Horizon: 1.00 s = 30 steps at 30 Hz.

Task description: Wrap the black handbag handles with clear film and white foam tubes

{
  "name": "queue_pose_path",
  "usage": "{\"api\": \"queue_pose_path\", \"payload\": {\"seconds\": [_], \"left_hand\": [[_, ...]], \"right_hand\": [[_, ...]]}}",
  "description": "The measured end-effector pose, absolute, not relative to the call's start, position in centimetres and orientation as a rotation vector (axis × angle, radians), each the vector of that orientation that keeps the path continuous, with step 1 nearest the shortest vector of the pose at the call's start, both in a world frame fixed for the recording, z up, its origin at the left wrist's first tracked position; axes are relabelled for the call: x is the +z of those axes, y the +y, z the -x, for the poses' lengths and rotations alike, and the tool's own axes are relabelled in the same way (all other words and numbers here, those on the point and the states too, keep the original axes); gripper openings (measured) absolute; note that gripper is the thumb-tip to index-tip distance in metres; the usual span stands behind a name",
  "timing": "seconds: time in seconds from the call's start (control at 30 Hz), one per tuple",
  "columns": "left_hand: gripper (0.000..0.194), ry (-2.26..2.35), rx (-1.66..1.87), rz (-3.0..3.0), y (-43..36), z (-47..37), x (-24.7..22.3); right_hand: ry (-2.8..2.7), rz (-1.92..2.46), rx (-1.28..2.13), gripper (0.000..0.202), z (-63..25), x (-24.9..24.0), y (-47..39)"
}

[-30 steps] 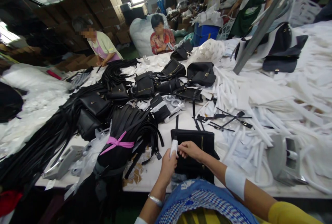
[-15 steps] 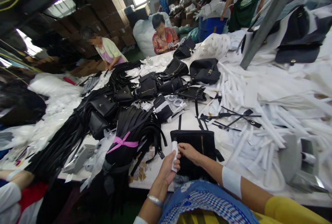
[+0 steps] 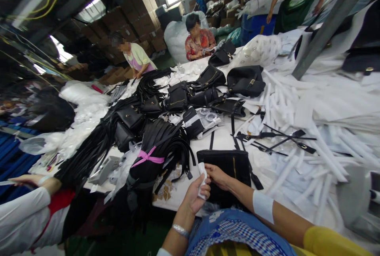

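Observation:
My left hand [image 3: 198, 193] is closed around a short white strip [image 3: 202, 167], held upright with its top end showing above the fingers. Pinched against the strip's side are the fingertips of my right hand [image 3: 219, 177]; whether they grip its edge or something small is hidden. Both hands are over a flat black bag [image 3: 245, 165] with a gold zip, lying at the table's near edge. To the left of my hands lies a thick bundle of black straps [image 3: 166, 139], tied with a pink ribbon [image 3: 148, 157].
Several black bags [image 3: 246, 81] lie across the middle of the table. Loose white strips [image 3: 323, 151] and black buckled straps [image 3: 276, 134] spread to the right. A slanted grey post [image 3: 323, 30] rises at the right. Co-workers stand or sit around the table; one's arm [image 3: 32, 198] reaches in at left.
The view has turned left, so the table's things appear farther right. The white strip now looks slightly bent in my left hand. More of the left co-worker's arm shows.

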<state>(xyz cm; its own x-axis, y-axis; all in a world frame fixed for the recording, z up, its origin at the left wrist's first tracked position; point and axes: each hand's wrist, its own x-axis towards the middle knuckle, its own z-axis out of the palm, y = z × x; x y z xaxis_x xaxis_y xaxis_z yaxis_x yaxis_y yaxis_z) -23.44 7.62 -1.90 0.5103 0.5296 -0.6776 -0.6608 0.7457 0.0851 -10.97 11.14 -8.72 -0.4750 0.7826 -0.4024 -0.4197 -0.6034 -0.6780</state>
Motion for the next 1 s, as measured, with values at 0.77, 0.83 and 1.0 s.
{"api": "queue_pose_path", "payload": {"seconds": [0.77, 0.83, 1.0], "left_hand": [[0.019, 0.785, 0.817, 0.025, 6.5, 22.7, -2.6], [0.019, 0.834, 0.874, -0.038, 6.6, 22.6, -2.8], [0.018, 1.105, 1.034, -0.206, 6.7, 22.4, -4.3]], "right_hand": [[-0.472, 0.923, 2.216, 0.051, 10.9, -5.0, 10.9], [-0.634, 1.080, 2.093, 0.047, 10.6, -4.8, 10.4], [-0.982, 1.480, 1.681, 0.034, 8.6, -6.2, 6.8]]}}
